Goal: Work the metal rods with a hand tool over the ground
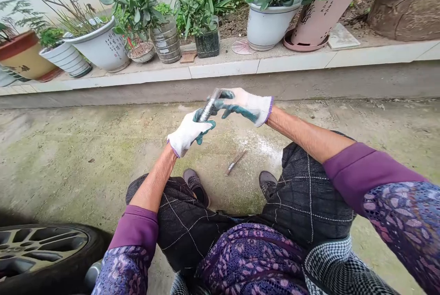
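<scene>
Both of my hands wear white knit gloves with dark green coated palms and purple cuffs. My left hand (192,130) is closed around the lower part of a short, silvery ridged rod (209,108), which tilts up to the right. At its upper end, my right hand (242,104) has its fingers curled against the rod; part of their contact is hidden. On the ground below lies a thin brownish stick (235,163) with a pale silvery patch, beside a scatter of white powder (264,146).
Several potted plants, including a white pot (271,24), stand on a tiled ledge (223,69) ahead. A car wheel (44,249) is close at the lower left. My shoes (195,182) rest on the mossy concrete ground (85,148).
</scene>
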Available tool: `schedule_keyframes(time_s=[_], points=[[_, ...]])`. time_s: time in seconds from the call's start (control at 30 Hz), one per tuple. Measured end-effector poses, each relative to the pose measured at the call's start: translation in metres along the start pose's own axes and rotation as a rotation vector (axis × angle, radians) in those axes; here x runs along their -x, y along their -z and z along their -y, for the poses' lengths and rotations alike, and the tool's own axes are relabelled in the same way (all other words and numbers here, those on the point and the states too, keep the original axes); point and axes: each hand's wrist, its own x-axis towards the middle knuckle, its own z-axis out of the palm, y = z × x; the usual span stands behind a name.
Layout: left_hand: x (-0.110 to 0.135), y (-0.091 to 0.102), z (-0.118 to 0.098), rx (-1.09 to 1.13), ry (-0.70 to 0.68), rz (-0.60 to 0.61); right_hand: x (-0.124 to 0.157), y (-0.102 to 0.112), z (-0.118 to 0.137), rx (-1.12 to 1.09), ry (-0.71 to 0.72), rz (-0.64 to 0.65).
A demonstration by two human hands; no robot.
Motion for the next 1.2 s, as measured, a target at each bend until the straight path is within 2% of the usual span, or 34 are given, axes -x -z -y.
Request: schedule_keyframes(time_s=[0.1,0.17,0.33,0.43,0.57,0.67,0.73,0.9,1.07,1.2], points=[[-0.001,-0.004,0.000,0.017,0.009,0.013,-0.001,-0.005,0.008,-0.073,-0.043,-0.110],[0.001,-0.003,-0.002,0.096,0.009,0.057,-0.002,-0.007,0.012,-0.094,-0.057,-0.137],[0.011,0.008,-0.004,0.374,0.029,0.319,-0.009,0.000,0.012,-0.167,-0.018,-0.186],[0.015,0.013,0.000,0.462,0.079,0.400,-0.012,0.000,0.006,-0.293,0.031,-0.188],[0.015,0.017,0.003,0.561,0.067,0.371,-0.011,-0.015,-0.006,-0.430,0.002,-0.032],[0.016,0.019,0.001,0.591,0.035,0.348,-0.006,-0.030,-0.012,-0.429,-0.096,0.164],[0.018,0.020,-0.002,0.583,0.033,0.328,-0.002,-0.036,-0.014,-0.396,-0.126,0.237],[0.023,0.019,-0.006,0.560,0.062,0.312,0.002,-0.043,-0.012,-0.206,-0.102,0.257],[0.027,0.017,-0.007,0.520,0.037,0.361,0.004,-0.048,-0.008,-0.223,-0.142,0.257],[0.028,0.021,-0.008,0.448,0.014,0.335,0.006,-0.040,-0.004,-0.177,-0.122,0.178]])
